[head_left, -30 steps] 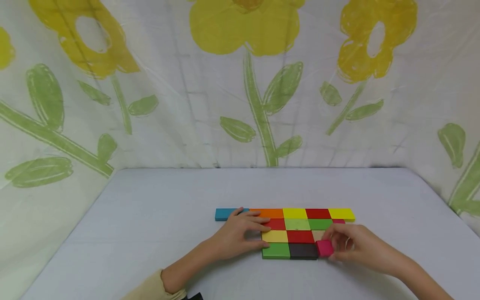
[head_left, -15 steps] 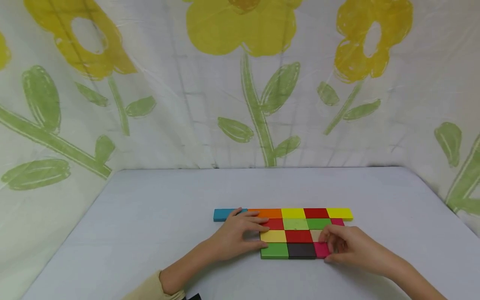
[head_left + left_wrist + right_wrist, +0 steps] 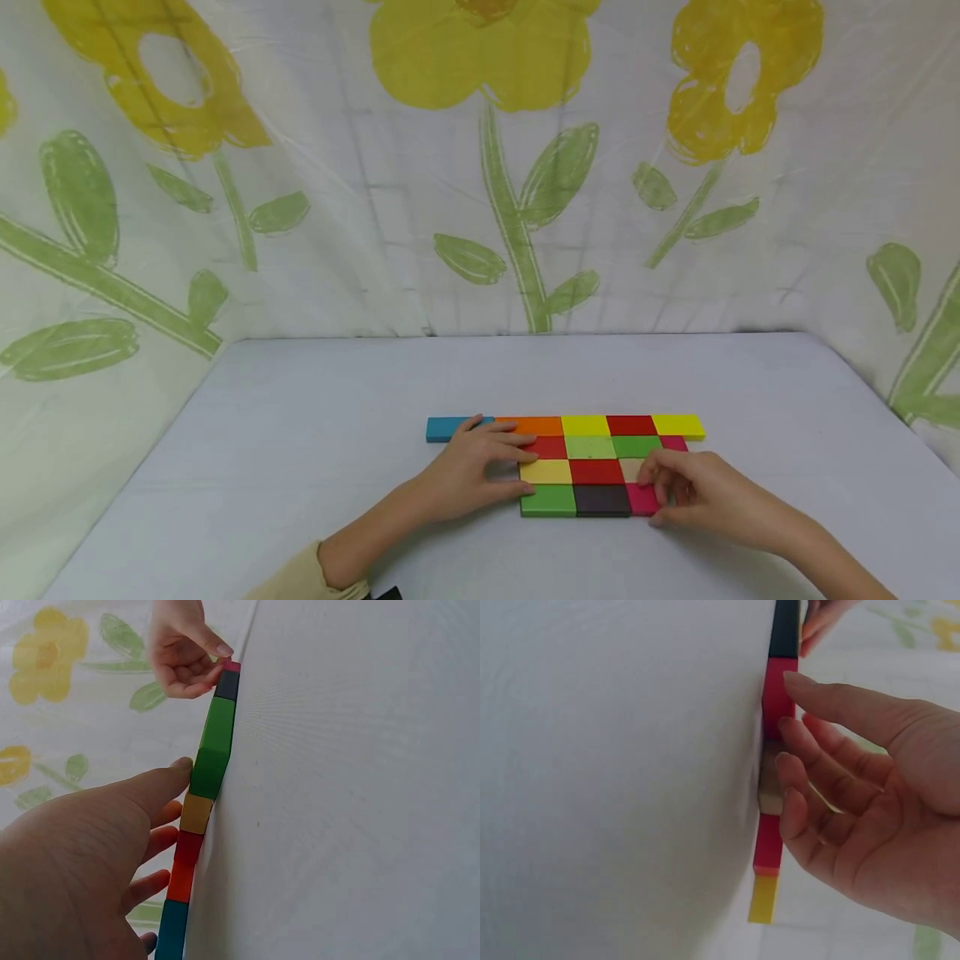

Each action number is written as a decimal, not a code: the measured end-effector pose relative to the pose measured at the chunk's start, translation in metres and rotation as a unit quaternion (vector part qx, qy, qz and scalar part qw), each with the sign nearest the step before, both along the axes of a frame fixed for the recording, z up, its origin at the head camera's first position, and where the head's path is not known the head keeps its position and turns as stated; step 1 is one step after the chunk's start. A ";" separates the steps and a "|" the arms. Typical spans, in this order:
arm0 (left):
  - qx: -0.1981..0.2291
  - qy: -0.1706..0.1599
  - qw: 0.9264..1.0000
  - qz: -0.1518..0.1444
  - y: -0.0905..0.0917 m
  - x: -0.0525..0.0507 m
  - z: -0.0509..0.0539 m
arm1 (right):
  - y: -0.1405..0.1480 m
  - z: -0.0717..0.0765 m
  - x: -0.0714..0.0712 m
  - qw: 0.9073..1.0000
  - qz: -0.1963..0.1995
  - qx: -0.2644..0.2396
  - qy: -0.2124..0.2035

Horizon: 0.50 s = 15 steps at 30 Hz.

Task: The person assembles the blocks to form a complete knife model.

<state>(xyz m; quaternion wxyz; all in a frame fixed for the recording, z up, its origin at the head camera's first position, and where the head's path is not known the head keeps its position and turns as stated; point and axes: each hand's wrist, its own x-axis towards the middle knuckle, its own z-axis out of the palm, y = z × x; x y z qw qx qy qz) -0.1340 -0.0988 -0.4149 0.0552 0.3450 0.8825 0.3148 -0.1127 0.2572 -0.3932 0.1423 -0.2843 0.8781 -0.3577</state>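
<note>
Coloured flat blocks lie in a stepped, close-set pattern, with a blue block (image 3: 442, 429) at the far left and a green block (image 3: 547, 500) and a black block (image 3: 602, 501) in the front row. My left hand (image 3: 472, 471) rests along the left edge, its spread fingertips on the orange block (image 3: 536, 426), the red block (image 3: 550, 447) and the green one. With thumb and index finger, my right hand (image 3: 708, 492) pinches the pink block (image 3: 642, 500) at the front row's right end. It lies flat against the black block. A beige block (image 3: 632, 470) is partly hidden behind those fingers.
The back row also has yellow and dark red blocks, ending in a yellow block (image 3: 678, 427). A white cloth covers the table (image 3: 337, 392). Behind it hangs a curtain (image 3: 337, 208) printed with yellow flowers.
My right hand has lowered the pink block from a tilted position to flat beside the black block and moved slightly left. My left hand keeps its place. The last half second shows hardly any motion.
</note>
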 end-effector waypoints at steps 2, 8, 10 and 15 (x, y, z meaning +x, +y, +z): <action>-0.002 0.004 1.000 0.001 0.000 0.000 0.001 | 0.002 0.002 -0.001 1.000 0.003 -0.001 0.001; 0.004 0.014 1.000 0.006 -0.002 -0.003 0.009 | 0.015 0.007 -0.005 0.997 0.012 -0.018 0.076; 0.013 0.016 1.000 0.013 -0.006 -0.004 0.012 | 0.020 0.010 -0.006 0.994 -0.006 -0.011 0.105; 0.042 0.064 0.996 0.039 -0.024 -0.009 0.023 | 0.034 0.017 -0.011 0.980 -0.093 0.032 0.172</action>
